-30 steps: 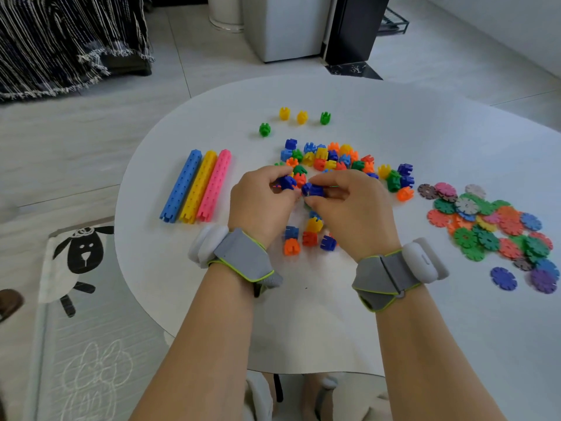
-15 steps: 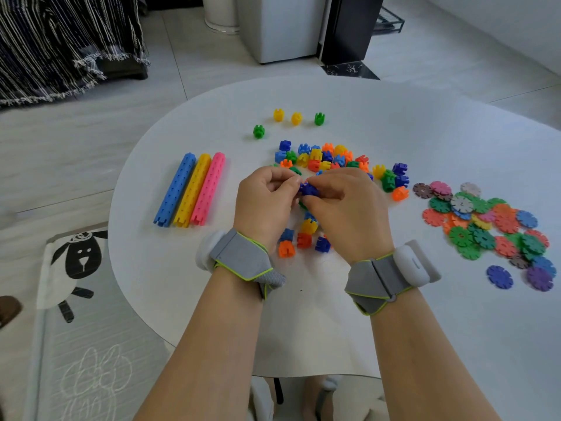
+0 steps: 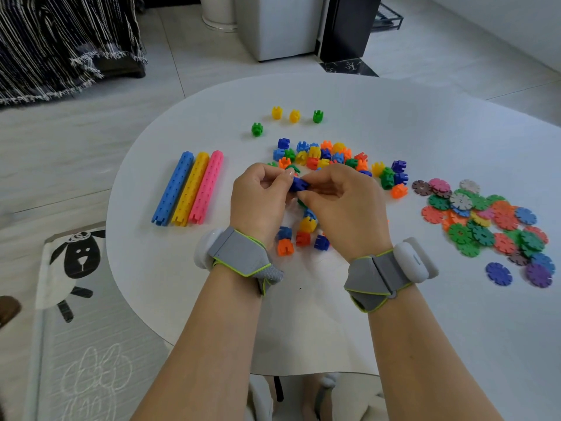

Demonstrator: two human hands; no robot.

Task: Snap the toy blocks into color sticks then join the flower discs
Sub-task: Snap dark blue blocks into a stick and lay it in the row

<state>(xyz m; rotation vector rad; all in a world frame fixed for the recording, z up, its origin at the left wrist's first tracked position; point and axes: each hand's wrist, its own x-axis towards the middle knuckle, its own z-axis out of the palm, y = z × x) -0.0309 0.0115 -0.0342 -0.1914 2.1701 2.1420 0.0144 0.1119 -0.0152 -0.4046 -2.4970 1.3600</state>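
Observation:
Both hands meet over the middle of the white table (image 3: 394, 123). My left hand (image 3: 258, 199) and my right hand (image 3: 343, 202) pinch the two ends of a short dark blue block piece (image 3: 299, 184), held just above the table. How many blocks it has is hidden by my fingers. Behind the hands lies a pile of loose blocks (image 3: 328, 156) in several colours, with a few more blocks (image 3: 299, 235) below my hands. Three finished sticks lie side by side at the left: blue (image 3: 173, 188), yellow (image 3: 190, 188), pink (image 3: 207, 186). A heap of flower discs (image 3: 485, 220) lies at the right.
Two yellow and two green single blocks (image 3: 294, 116) stand apart at the back of the table. The table's near edge curves just below my forearms. A sheep-pattern floor mat (image 3: 76, 284) lies at the lower left, and white and black furniture (image 3: 303, 25) stands beyond the table.
The two dark blue blocks, held apart a second ago, have come together between my fingertips. Both hands have drawn closer and lifted slightly.

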